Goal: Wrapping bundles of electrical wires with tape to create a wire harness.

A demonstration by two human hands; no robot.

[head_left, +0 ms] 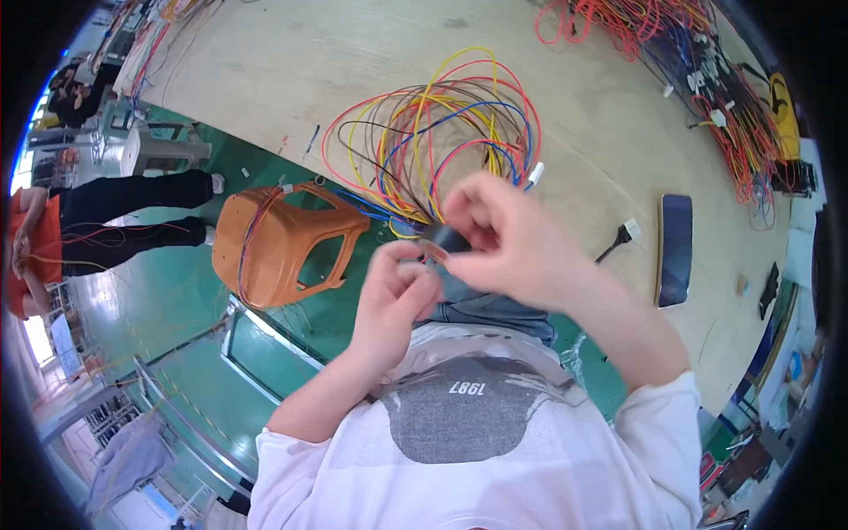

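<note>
Right hand (508,243) clamps its grip on black tape (449,238), near the wires (426,132) looped on the desk (596,159). Left hand (386,305) curls beside it; what its grip holds, I cannot tell. Bunched wires and taut tape should wrap neatest.
</note>
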